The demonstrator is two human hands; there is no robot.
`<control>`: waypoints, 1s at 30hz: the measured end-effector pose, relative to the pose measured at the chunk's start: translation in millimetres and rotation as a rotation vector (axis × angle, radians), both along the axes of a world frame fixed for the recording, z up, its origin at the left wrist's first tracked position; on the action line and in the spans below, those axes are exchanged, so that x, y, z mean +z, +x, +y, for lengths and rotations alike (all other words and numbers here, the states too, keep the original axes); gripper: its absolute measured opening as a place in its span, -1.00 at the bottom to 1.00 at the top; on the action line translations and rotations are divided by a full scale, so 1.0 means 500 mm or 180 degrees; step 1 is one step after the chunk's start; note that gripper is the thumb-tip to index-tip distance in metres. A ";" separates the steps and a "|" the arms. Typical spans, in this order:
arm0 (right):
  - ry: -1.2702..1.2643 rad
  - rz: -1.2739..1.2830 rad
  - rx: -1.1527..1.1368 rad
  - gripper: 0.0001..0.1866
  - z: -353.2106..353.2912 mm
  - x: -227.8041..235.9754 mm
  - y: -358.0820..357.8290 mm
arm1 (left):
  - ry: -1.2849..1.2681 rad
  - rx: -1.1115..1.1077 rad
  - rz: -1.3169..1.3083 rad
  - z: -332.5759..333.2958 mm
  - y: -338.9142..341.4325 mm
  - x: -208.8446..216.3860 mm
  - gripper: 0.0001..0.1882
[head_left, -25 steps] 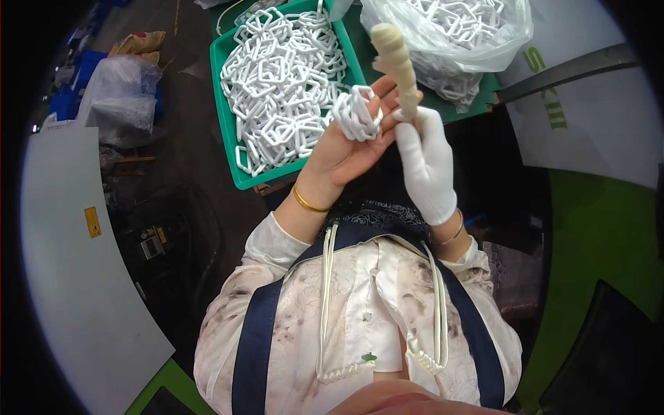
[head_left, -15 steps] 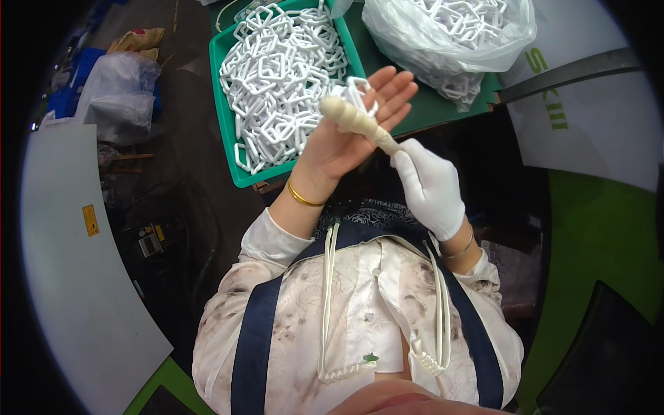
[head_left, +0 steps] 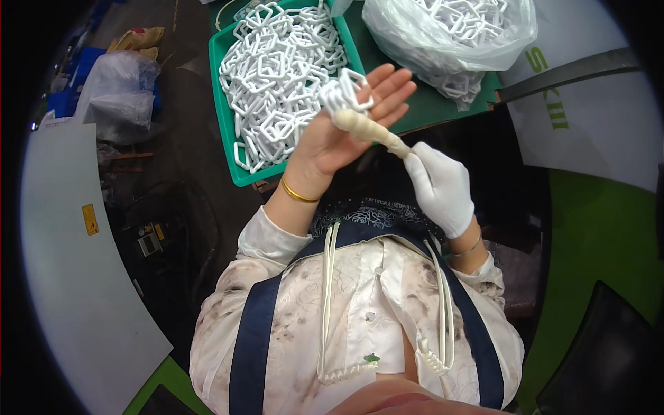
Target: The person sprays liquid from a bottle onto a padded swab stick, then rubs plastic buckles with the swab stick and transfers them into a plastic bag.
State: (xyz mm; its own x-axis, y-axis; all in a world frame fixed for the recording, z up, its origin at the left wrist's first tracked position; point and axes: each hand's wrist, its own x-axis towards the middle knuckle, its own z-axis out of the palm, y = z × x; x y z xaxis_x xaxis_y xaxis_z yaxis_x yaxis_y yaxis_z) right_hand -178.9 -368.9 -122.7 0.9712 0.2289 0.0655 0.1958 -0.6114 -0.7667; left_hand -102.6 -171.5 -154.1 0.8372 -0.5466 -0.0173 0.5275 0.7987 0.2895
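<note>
My bare left hand (head_left: 329, 142) is held palm up, its fingers stretched out flat. Several white angular plastic rings (head_left: 346, 91) lie in a cluster on that hand near the thumb; the thumb is hidden behind them. In my right hand (head_left: 443, 190), which wears a white glove, is a cream-coloured stick (head_left: 373, 131) with a lumpy, bulging far end. The gloved fingers close round its thin end. The thick end reaches over my left palm, right beside the rings.
A green tray (head_left: 228, 138) heaped with white rings stands ahead of me on a green table (head_left: 429, 123). To its right sits a clear plastic bag (head_left: 408, 45) full of more rings. Pale panels (head_left: 76, 242) curve along the left side.
My right hand has moved right and slightly back, taking the stick's thick end off the ring cluster, which now shows more fully. The left hand stays nearly in place, palm up.
</note>
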 end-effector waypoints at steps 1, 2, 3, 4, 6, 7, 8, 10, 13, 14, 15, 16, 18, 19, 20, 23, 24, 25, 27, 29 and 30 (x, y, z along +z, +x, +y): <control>0.0096 -0.0047 0.0001 -0.80 0.008 0.002 0.004 | 0.0026 -0.0148 -0.0079 -0.010 -0.004 -0.007 -0.44; 0.0099 -0.0050 -0.0004 -0.80 0.016 0.003 0.009 | 0.0056 -0.0298 -0.0161 -0.017 -0.006 -0.010 -0.43; 0.0296 -0.0059 -0.0139 -0.79 0.023 0.004 0.014 | -0.0476 -0.0462 0.0191 -0.021 -0.012 -0.007 -0.42; 0.0493 -0.0068 -0.0272 -0.78 0.027 0.006 0.017 | -0.0471 -0.0461 0.0188 -0.019 -0.011 -0.006 -0.42; 0.0390 -0.0029 -0.0215 -0.77 0.018 0.008 0.014 | -0.0286 -0.0336 -0.0087 -0.014 -0.007 0.003 -0.42; 0.0267 0.0037 -0.0061 -0.77 0.010 0.005 0.008 | 0.0129 -0.0151 -0.0269 -0.009 -0.006 0.013 -0.43; 0.0147 0.0099 0.0107 -0.77 0.000 0.001 0.004 | 0.0129 -0.0143 -0.0270 0.002 -0.003 0.014 -0.43; -0.0253 0.0182 0.0114 -0.76 -0.032 -0.013 -0.001 | 0.0109 0.0161 -0.0169 0.025 0.010 0.013 -0.44; 0.0930 0.0634 -0.0297 -0.75 -0.038 0.004 -0.002 | 0.0036 0.0113 -0.0179 0.026 0.007 0.001 -0.45; 0.1073 0.0574 -0.0534 -0.85 -0.029 0.001 0.000 | 0.0014 0.0002 -0.0253 0.018 0.002 0.000 -0.45; 0.1422 0.0490 -0.0666 -0.89 -0.007 0.004 0.005 | -0.0062 -0.0102 -0.0185 0.001 -0.003 0.003 -0.45; 0.1773 0.0403 -0.0796 -0.86 0.015 0.009 0.010 | 0.0023 -0.0102 -0.0212 -0.014 -0.014 0.002 -0.45; 0.1823 0.0377 -0.0525 -0.75 0.041 0.012 0.021 | 0.0145 -0.0135 -0.0372 -0.037 -0.025 0.001 -0.43; 0.1828 0.0377 -0.0531 -0.75 0.055 0.010 0.025 | 0.0269 -0.0157 -0.0534 -0.042 -0.028 0.000 -0.40; 0.1818 0.0402 -0.0473 -0.74 0.066 0.008 0.029 | 0.0271 -0.0166 -0.0536 -0.043 -0.027 0.000 -0.40; 0.1756 0.0425 -0.0363 -0.74 0.070 0.003 0.038 | 0.0239 -0.0109 -0.0331 -0.040 -0.028 -0.001 -0.22; 0.1697 0.0427 -0.0307 -0.77 0.072 0.001 0.039 | 0.0235 -0.0112 -0.0325 -0.040 -0.029 -0.011 -0.22; 0.1692 0.0432 -0.0314 -0.77 0.075 0.000 0.038 | -0.0008 -0.0127 -0.0435 -0.039 -0.030 -0.027 -0.21; 0.1395 -0.0156 -0.0437 -0.84 0.079 -0.003 0.034 | -0.0321 -0.0108 -0.0422 -0.044 -0.033 -0.024 -0.29; 0.1482 -0.0349 -0.0896 -0.86 0.064 -0.010 0.044 | -0.0114 0.0021 -0.0283 -0.043 -0.035 -0.006 -0.36; 0.1615 -0.0294 -0.1156 -0.85 0.055 -0.009 0.055 | 0.0091 0.0152 -0.0147 -0.044 -0.035 0.001 -0.42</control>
